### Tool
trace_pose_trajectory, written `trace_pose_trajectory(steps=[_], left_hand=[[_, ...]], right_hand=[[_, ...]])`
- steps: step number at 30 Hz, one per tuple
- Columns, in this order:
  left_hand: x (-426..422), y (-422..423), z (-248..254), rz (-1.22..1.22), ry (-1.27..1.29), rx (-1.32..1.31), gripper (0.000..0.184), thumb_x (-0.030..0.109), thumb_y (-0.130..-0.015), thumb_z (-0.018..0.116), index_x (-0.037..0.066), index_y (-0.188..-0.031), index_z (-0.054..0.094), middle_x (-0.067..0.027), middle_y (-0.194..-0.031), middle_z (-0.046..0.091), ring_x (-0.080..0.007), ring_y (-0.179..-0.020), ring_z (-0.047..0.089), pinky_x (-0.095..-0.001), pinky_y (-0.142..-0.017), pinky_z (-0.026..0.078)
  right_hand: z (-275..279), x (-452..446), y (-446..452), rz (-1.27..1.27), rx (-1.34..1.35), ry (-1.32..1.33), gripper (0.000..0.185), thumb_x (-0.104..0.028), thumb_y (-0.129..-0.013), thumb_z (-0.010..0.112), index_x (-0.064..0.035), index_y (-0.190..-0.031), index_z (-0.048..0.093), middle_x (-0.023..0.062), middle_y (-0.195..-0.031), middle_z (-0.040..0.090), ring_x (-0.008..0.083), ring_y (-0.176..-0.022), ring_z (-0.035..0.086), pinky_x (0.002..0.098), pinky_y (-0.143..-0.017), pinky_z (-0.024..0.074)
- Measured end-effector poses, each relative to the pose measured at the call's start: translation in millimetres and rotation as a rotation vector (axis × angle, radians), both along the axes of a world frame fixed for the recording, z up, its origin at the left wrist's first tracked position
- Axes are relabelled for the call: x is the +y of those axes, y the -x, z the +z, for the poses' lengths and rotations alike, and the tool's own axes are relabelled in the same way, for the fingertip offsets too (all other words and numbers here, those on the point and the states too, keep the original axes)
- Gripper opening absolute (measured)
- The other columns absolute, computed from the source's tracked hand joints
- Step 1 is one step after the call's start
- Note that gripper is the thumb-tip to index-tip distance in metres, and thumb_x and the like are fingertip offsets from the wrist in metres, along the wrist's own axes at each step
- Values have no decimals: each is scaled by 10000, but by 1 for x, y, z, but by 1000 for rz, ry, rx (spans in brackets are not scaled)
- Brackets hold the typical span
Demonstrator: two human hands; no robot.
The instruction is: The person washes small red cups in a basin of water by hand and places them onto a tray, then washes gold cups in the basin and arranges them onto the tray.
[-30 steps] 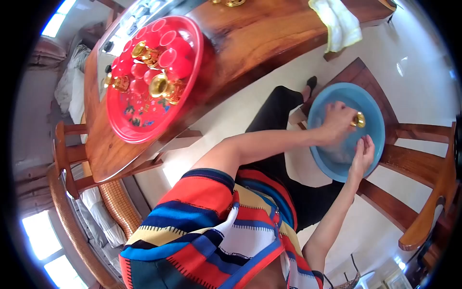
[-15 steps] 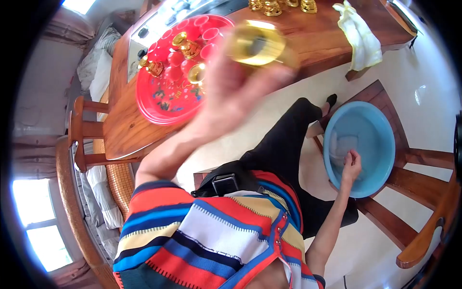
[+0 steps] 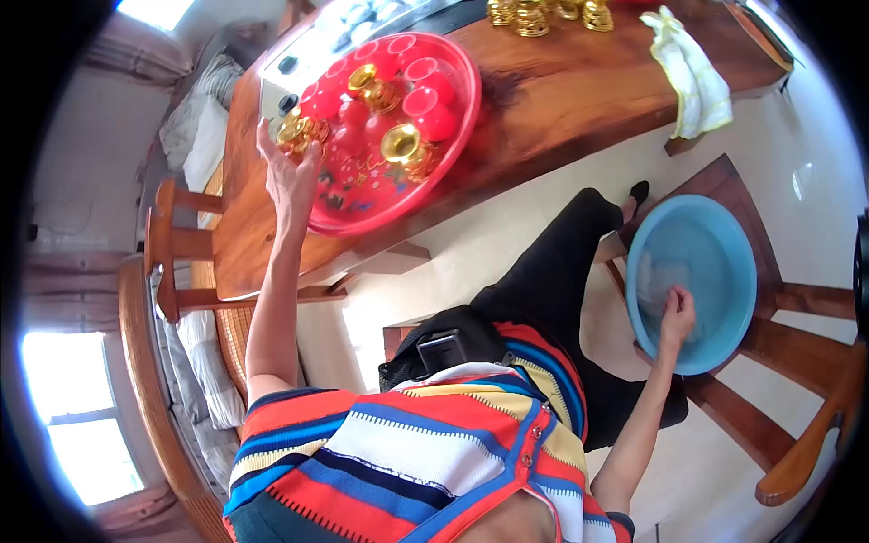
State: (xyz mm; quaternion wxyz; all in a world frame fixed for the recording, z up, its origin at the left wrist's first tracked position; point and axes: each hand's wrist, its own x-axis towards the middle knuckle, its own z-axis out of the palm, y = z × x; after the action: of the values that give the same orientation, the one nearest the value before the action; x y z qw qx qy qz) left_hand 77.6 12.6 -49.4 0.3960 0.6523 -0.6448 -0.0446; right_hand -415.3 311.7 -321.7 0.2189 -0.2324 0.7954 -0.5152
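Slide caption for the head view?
Left hand by a gold vessel beside the red tray's rim, right hand at the blue basin.

"Where is there room on the counter (image 3: 543,95)?"

"Upper middle of the frame: bare wood runs from the red tray (image 3: 362,197) to the white cloth (image 3: 692,86), with golden vessels (image 3: 531,20) along the top edge."

"Inside the tray?"

"The patterned lower part is free. Red cups (image 3: 433,98) crowd its upper right, gold cups (image 3: 412,152) stand beside them, and the left hand (image 3: 290,176) blocks the left rim."

"And at the blue basin (image 3: 729,303)?"

"Its upper half is open; the right hand (image 3: 677,319) occupies the lower part, and chair slats (image 3: 797,356) obstruct the lower right."
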Motion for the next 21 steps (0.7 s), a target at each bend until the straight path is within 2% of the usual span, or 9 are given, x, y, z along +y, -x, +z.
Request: trace_pose_trajectory(steps=[4,6,9,11,13,14,18,19,21], left_hand=[[-5,-6,-14,-38,-9,-69,802,269,-763,674,140,-1407,214,-192,-1162,504,-357,-1015,538,-444,-919,395],[-7,-12,-17,25,-64,-161,803,291,-748,699,138,-1397,250,-211,-1264,437,-357,-1131,456,-456,-971,357],[1,-5,-6,121,0,-397,809,316,-728,727,141,-1382,285,-217,-1300,386,-351,-1235,334,-488,-1002,311],[4,10,10,145,-23,-395,833,339,-708,747,117,-1373,297,-210,-1296,385,-351,-1274,259,-510,-1016,273],[2,22,27,97,209,-565,814,317,-715,744,85,-1361,306,-193,-1273,411,-360,-1246,302,-519,-1016,266],[-5,33,41,-124,373,-548,729,269,-737,728,54,-1325,355,-184,-1243,441,-351,-1230,334,-489,-1029,268],[-17,126,91,-551,278,-358,477,194,-780,678,32,-1193,505,-177,-1209,479,-322,-1160,454,-411,-989,356],[-26,147,94,-652,242,-440,475,274,-805,676,119,-1225,519,-116,-1237,483,-255,-1150,481,-414,-879,451],[-49,190,86,-697,94,-461,491,331,-795,669,110,-1209,525,-135,-1243,485,-278,-1141,483,-398,-873,455]], right_hand=[[-1,0,-2,-22,29,15,141,-102,-880,571,-25,-987,620,27,-790,617,94,-646,546,231,-569,448],[5,-1,-6,-37,5,19,142,-105,-877,574,-27,-986,620,30,-786,618,96,-643,546,235,-571,450],[4,-1,-6,-43,5,4,146,-113,-871,579,-30,-984,623,36,-780,623,99,-646,550,244,-579,454],[3,1,-7,-49,27,-14,149,-119,-869,583,-33,-983,625,38,-780,627,99,-651,554,248,-585,456],[9,-1,-10,-60,16,14,152,-128,-867,584,-37,-979,629,42,-787,638,99,-666,565,255,-600,459],[11,-1,-11,-67,16,17,152,-128,-867,584,-37,-979,629,42,-787,638,99,-666,565,255,-600,459],[13,-2,-11,-46,54,14,152,-128,-869,579,-30,-975,629,41,-792,642,106,-683,571,259,-617,460],[11,0,-10,-44,99,5,152,-126,-870,576,-27,-974,628,41,-787,639,109,-685,570,263,-623,460],[3,2,-8,-48,109,19,152,-124,-879,571,-26,-983,621,32,-793,633,98,-673,568,246,-602,464]])
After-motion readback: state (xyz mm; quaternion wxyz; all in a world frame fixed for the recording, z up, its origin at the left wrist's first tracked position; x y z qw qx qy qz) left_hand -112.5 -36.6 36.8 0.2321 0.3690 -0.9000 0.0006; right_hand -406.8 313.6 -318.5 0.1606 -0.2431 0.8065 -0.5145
